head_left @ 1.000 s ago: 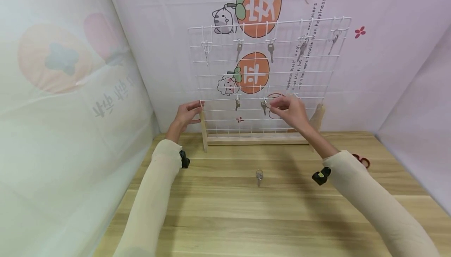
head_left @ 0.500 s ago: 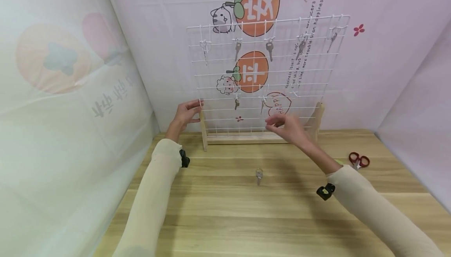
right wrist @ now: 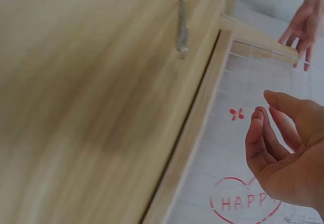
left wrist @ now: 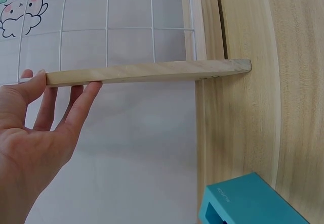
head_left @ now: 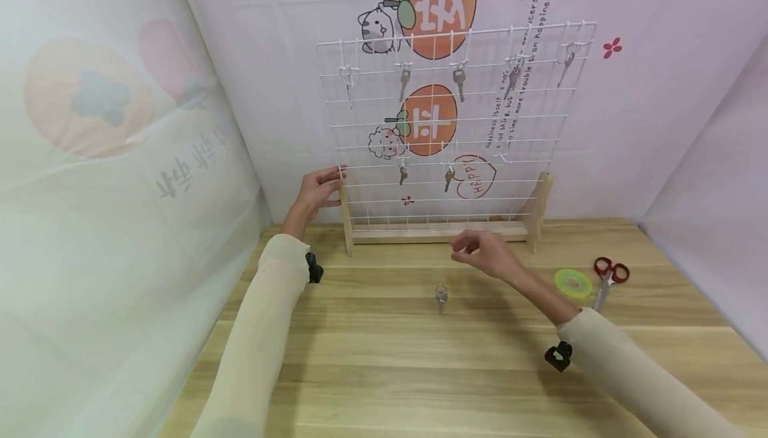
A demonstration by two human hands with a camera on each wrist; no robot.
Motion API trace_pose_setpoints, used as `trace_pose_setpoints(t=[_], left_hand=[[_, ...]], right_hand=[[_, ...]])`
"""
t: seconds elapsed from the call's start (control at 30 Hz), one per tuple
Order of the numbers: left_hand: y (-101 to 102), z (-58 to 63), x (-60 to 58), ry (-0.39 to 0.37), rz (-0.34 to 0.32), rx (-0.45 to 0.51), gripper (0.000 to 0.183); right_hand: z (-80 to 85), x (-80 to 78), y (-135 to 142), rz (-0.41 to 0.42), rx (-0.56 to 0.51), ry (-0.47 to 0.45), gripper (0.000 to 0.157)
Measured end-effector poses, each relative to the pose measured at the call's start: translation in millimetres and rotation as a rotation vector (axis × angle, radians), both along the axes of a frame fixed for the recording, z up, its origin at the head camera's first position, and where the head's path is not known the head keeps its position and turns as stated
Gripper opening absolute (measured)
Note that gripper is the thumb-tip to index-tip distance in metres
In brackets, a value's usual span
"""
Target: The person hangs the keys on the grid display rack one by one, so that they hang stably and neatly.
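Note:
A white wire grid rack on a wooden stand [head_left: 432,233] stands at the back of the table. Several keys hang from its hooks, among them a lower key [head_left: 449,179] and an upper key [head_left: 459,83]. With thumb and fingers on either side, my left hand [head_left: 316,191] grips the stand's left wooden post [left wrist: 147,72]. My right hand [head_left: 489,255] is in the air before the stand's bottom bar, fingers loosely bent and holding nothing. Just below it on the table lies a single key with a ring [head_left: 441,297], seen also as a blurred key [right wrist: 182,29] in the right wrist view.
Red-handled scissors [head_left: 609,278] and a yellow-green ring-shaped roll [head_left: 573,283] lie on the table at the right. A teal box [left wrist: 253,201] sits behind the left post. Printed cloth walls stand at the back and sides.
My right hand has come down from the lower hanging keys toward the table, baring the scissors and the roll. My left hand has stayed on the post.

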State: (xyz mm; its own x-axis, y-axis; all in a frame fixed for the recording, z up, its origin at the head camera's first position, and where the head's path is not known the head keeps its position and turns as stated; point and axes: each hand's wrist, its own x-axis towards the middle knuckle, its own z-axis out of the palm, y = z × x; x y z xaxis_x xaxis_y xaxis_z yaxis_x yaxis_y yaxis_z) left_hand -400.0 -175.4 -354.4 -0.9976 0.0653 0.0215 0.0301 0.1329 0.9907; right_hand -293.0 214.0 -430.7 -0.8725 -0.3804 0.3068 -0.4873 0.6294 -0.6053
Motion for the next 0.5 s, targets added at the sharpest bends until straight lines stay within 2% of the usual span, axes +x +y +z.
trace_pose_setpoints(t=[0.33, 0.5], left_hand=[[-2, -0.9, -0.5, 0.004, 0.002, -0.002, 0.041], [-1, -1.6, -0.7, 0.003, -0.001, -0.002, 0.040]], right_hand=[[-35.5, 11.5, -5, 0.082, -0.023, -0.063, 0.017], [-51.3, 16.2, -12, 0.065, 0.017, -0.114, 0.019]])
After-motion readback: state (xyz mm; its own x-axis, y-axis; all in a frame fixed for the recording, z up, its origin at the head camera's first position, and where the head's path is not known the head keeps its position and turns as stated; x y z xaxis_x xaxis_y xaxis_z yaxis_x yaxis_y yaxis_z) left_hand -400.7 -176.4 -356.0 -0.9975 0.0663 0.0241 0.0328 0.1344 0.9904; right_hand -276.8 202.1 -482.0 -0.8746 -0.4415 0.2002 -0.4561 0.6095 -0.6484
